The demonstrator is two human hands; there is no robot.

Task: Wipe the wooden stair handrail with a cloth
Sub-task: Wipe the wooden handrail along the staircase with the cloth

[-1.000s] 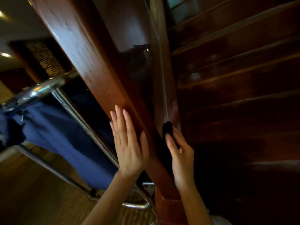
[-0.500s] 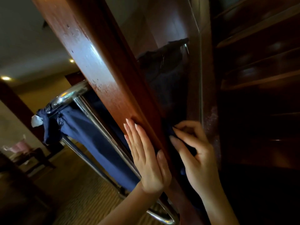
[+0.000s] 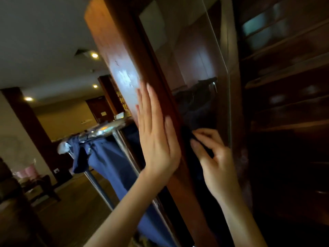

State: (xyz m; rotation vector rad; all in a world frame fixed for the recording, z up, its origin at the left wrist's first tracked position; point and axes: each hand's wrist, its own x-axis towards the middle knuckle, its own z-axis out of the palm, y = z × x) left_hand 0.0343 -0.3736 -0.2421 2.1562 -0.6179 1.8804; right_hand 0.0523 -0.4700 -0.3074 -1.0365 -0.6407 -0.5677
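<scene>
A wide reddish wooden handrail (image 3: 115,50) runs steeply from the bottom centre up to the top. My left hand (image 3: 156,132) lies flat on its top face, fingers straight and pointing up the rail. My right hand (image 3: 213,157) is on the rail's dark inner side, fingers curled, pinching a dark cloth (image 3: 201,145) against the wood. Most of the cloth is lost in shadow.
A glossy glass panel (image 3: 199,72) sits under the rail on the right. Dark wooden stair steps (image 3: 284,77) rise further right. On the left stands a chrome-framed cart (image 3: 106,131) with a blue fabric bag (image 3: 114,166), close to the rail.
Both hands have slid up along the rail, and the view has turned left. My right hand stays curled on the cloth.
</scene>
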